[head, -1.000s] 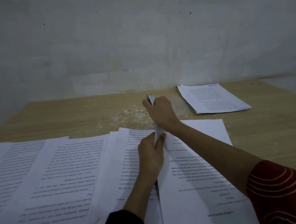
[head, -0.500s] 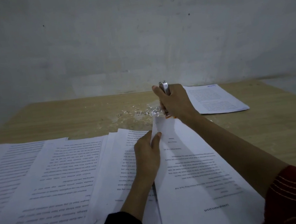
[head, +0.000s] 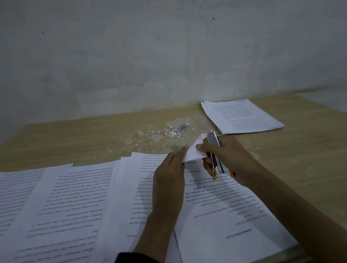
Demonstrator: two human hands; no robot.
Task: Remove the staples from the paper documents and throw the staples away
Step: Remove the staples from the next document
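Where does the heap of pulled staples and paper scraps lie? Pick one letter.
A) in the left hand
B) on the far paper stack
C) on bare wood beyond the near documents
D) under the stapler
C: the staple heap lies on the bare table, past the near documents and left of the far paper stack.

Staple pile (head: 169, 131) behind documents (head: 73, 206); stack (head: 241, 115) far right.

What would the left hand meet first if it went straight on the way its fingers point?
The left hand would meet the lifted paper corner first; its fingertips already pinch it. Beyond that, probably the pile of staples and scraps on the table, though depth is unclear.
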